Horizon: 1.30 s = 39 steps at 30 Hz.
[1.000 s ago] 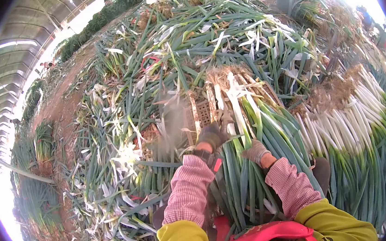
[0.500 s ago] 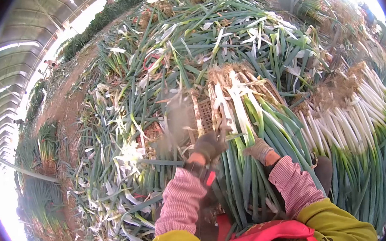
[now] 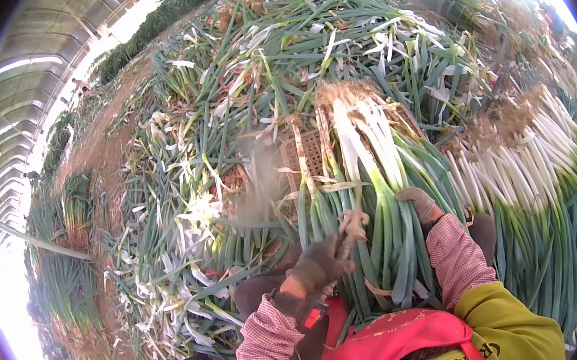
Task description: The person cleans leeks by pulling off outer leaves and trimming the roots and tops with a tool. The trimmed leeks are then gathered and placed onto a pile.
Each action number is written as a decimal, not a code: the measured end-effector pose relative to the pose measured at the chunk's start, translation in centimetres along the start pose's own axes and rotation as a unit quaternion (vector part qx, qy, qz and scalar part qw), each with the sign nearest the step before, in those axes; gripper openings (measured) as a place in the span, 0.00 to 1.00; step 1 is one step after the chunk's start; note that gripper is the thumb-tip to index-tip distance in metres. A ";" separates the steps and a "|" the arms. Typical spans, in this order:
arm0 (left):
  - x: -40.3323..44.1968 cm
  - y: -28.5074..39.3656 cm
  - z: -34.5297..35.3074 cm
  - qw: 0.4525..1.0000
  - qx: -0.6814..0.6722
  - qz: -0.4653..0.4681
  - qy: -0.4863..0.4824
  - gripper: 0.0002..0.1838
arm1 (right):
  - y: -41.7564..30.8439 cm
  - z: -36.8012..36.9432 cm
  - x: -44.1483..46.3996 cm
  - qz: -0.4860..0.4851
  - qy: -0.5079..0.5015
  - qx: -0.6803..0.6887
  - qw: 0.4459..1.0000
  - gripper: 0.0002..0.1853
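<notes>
A bundle of long green onions lies before me, roots away and leaves toward my lap. Some stalks are bare white; others, like the brown-skinned stalk on its left, keep dry outer skin. My left hand, in a dark glove, is closed on a brownish, twisted strip of withered leaf over the green leaves. On the bundle's right side, my gloved right hand has its fingers curled round green onion leaves.
A brown plastic crate shows under the stalks. Cleaned green onions lie in a thick row at right. Loose leaves and peelings cover the ground at left and beyond. A red apron covers my lap.
My left hand has come down toward my lap with the withered strip. My right hand has shifted right and slightly up. More white stalk shows in the middle of the bundle.
</notes>
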<state>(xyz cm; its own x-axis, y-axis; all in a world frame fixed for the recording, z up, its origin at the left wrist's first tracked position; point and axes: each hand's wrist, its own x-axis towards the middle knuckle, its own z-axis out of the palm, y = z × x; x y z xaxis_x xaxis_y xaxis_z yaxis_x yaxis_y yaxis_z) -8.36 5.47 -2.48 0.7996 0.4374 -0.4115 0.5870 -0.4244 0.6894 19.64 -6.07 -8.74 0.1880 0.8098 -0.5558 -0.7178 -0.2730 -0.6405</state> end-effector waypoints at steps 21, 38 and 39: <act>5.3 -9.0 0.8 0.994 0.096 -0.007 0.056 0.30 | 2.2 6.3 8.0 -0.021 -0.156 0.118 0.980 0.21; 7.8 -7.9 -1.5 0.979 0.192 0.007 -0.062 0.28 | 2.4 8.4 7.2 -0.052 0.024 -0.030 0.998 0.12; 7.8 -7.9 -1.8 0.980 0.187 -0.010 -0.068 0.28 | 2.6 8.3 7.6 -0.056 0.030 -0.036 0.997 0.12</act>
<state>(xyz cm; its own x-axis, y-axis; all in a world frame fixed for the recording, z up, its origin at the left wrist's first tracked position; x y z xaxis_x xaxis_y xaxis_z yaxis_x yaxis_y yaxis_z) -6.96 13.63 -10.07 0.7823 0.3488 -0.5160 0.5872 -0.6893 0.4244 13.64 3.67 -10.25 0.3055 0.8059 -0.5071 -0.6407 -0.2201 -0.7356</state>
